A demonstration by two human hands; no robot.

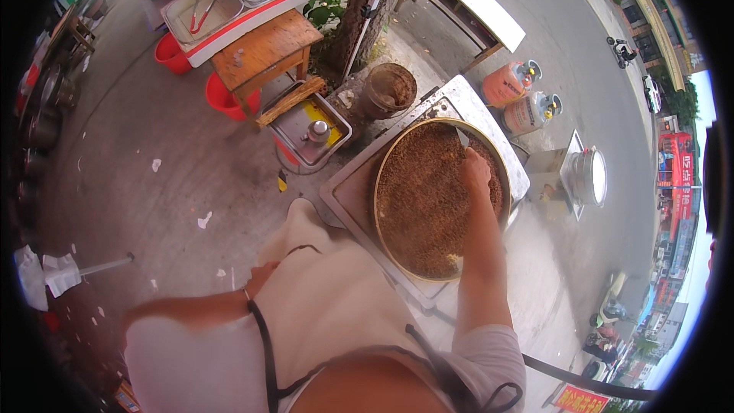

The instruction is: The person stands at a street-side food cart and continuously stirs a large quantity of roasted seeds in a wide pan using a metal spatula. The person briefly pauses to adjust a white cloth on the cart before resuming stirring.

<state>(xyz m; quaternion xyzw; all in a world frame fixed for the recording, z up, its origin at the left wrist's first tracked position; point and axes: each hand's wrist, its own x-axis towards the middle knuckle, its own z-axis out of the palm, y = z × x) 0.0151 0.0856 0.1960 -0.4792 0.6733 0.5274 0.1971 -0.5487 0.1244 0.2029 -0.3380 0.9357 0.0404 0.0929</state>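
Observation:
A large round pan (381, 244) with a brass-coloured rim sits on a metal stove (356, 190). Brown, grainy food (427, 201) covers its inside, with a paler patch near the lower right edge. My right hand (477, 169) grips a scraper with a flat metal blade (462, 136), held at the food's surface near the pan's far right. Its handle is hidden in my fist. My left hand (264, 277) is low at my side against the pale apron (344, 287); its fingers are mostly hidden.
A rusty bucket (389, 89) stands beyond the stove. To its left, a metal tray (281, 140) holds a metal shaker (318, 131) and a wooden piece (292, 102). Two gas cylinders (507, 83) (530, 113) and a metal pot (588, 176) stand right. Red tongs (203, 14) lie in a steel pan.

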